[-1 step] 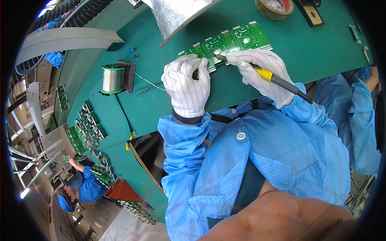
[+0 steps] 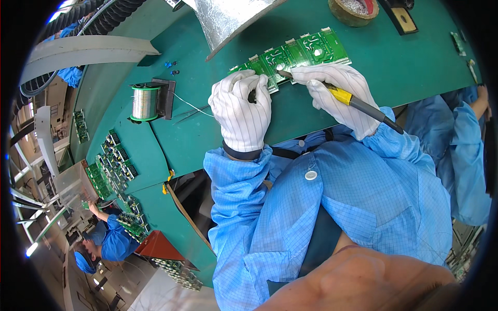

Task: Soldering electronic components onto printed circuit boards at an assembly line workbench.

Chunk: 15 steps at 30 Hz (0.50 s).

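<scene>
A green circuit board panel (image 2: 306,51) with white connectors along its far edge lies on the bench in front of me. My right hand (image 2: 340,89), in a white striped glove, is closed round a soldering iron (image 2: 340,95) with a yellow and grey handle. Its tip end meets the board near a pale round spot. Over the board's left end, my gloved left hand (image 2: 241,106) has its fingers curled together. Solder wire (image 2: 194,106) runs into that hand from a spool (image 2: 145,102); the wire's tip is hidden by the glove and fingers.
A foil-covered sheet (image 2: 228,23) stands behind the board. Farther right are a round bowl (image 2: 354,11) and an iron stand (image 2: 402,18). Small blue components (image 2: 170,65) lie near the spool. Several assembled boards (image 2: 116,158) cover the left bench, where another person (image 2: 111,241) works.
</scene>
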Available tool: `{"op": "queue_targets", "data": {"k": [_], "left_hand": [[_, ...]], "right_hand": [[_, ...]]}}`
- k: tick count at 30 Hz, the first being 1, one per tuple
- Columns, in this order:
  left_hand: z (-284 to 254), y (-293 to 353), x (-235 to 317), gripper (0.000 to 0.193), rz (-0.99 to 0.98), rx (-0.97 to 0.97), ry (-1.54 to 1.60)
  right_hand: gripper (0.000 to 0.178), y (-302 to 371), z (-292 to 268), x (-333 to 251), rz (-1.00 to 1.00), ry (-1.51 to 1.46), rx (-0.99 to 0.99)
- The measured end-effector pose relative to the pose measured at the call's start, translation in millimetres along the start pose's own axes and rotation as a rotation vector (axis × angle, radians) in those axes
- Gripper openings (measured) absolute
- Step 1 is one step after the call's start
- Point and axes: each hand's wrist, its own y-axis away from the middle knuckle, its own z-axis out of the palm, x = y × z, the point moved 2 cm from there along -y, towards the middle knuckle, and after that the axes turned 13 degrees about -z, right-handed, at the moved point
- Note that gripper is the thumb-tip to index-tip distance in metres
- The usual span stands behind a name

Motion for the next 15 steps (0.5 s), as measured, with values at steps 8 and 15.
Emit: {"op": "queue_targets", "data": {"k": [8,15], "left_hand": [[0,0,0,0.013,0.007,0.002,-0.015],[0,-1,0,0.014,-0.003,-0.006,-0.007]], "right_hand": [[0.018,-1,0,-1,-0.011,0.015,0.006],[0.025,-2,-19,2,-0.005,-0.038,0.087]]}}
